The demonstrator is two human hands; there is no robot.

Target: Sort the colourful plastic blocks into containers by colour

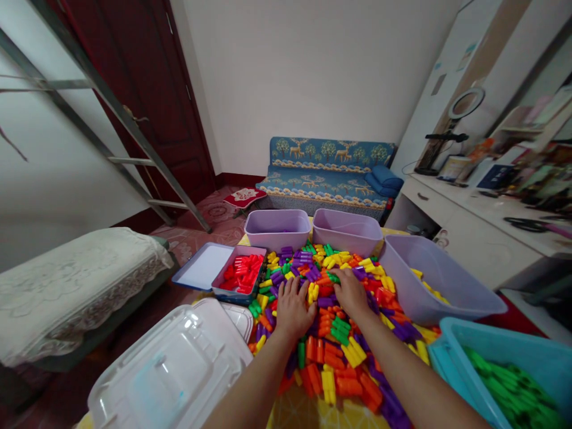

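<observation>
A wide heap of plastic toy building pieces (pixel 353 351) in orange, yellow, green and purple covers the table. My left hand (pixel 294 307) rests palm down on the heap, its fingers spread and stretched forward. Close to its thumb and forefinger lies a small yellow piece (pixel 313 292). To the right, my right hand (pixel 351 292) reaches into the heap with fingers apart and slightly bent. Its fingertips touch or hover by a green piece (pixel 333 277) and some orange ones; contact is hard to make out. Neither hand visibly grips anything.
Two lilac bins (pixel 277 238) stand behind the heap. A larger lilac bin (pixel 429 274) at right holds yellow pieces; a turquoise bin (pixel 496 333) holds green ones. Left are an open case (pixel 235 292) of red pieces and clear lids (pixel 174 369). A patterned sofa (pixel 322 179) stands beyond.
</observation>
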